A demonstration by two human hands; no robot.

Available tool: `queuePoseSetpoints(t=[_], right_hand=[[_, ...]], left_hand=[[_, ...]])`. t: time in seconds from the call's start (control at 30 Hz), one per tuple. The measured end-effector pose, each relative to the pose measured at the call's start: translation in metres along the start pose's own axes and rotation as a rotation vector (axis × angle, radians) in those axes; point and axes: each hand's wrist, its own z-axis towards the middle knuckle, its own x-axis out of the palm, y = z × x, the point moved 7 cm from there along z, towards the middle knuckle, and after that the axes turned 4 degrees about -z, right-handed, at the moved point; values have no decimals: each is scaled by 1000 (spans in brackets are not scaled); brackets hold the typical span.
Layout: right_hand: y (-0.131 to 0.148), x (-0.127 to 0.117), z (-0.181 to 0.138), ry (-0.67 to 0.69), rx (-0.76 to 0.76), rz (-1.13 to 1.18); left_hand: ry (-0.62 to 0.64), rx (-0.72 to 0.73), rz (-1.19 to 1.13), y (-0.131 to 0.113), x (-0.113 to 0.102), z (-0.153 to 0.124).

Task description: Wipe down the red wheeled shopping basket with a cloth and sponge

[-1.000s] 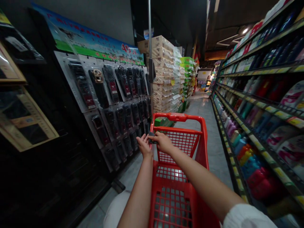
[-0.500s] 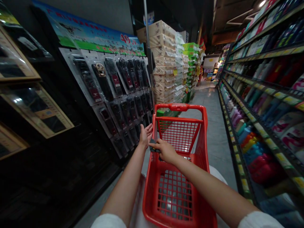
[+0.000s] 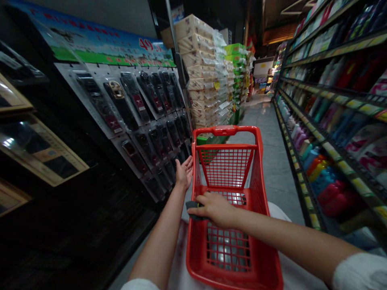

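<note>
A red plastic shopping basket (image 3: 198,257) with grid sides and a handle stands in front of me. My right hand (image 3: 219,210) reaches across it and grips a dark grey cloth (image 3: 195,211) against its left rim. The fingers are wrapped over the cloth, which partly hides beneath them. Just outside the same rim, farther forward, my left hand (image 3: 184,173) is held palm up with fingers spread and nothing in it. Whether its fingertips touch the rim, I cannot tell. Through the grid, the basket's inside shows no goods.
On the left, a rack of packaged belts (image 3: 145,96) hangs under a blue price sign (image 3: 99,36), beside boxed goods (image 3: 51,145). Stacked cartons (image 3: 199,68) stand ahead. Shelves of bottles (image 3: 326,177) line the right side of the grey aisle floor (image 3: 263,117).
My right hand has moved back towards me along the left rim with the cloth, away from my left hand. My left hand stays spread beside the rim. The view has shifted slightly.
</note>
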Motion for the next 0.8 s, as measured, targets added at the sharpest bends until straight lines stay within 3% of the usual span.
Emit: queuePoseSetpoints(t=[0.13, 0.27, 0.33, 0.47, 0.53, 0.6, 0.7, 0.77, 0.8], right_hand=[[-73, -9, 34, -141, 145, 35], [-153, -13, 62, -434, 528, 261], [-179, -14, 74, -593, 686, 363], [-185, -16, 111, -836, 677, 456], [-180, -4, 122, -898, 658, 507], [-176, 21, 124, -890, 700, 574], [-176, 63, 119, -732, 868, 657], [-179, 72, 114, -694, 946, 704], [-181, 67, 114, -739, 931, 730]], left_hand=[[-37, 8, -42, -2, -5, 0], [-138, -2, -33, -3, -5, 4], [-227, 11, 22, -1, -4, 8], [-312, 202, 233, 2, 2, 16], [-302, 310, 370, 3, 3, 17], [-288, 359, 457, 6, 1, 17], [-278, 377, 494, 8, -4, 13], [-280, 389, 494, 7, -6, 9], [-282, 397, 494, 7, -6, 7]])
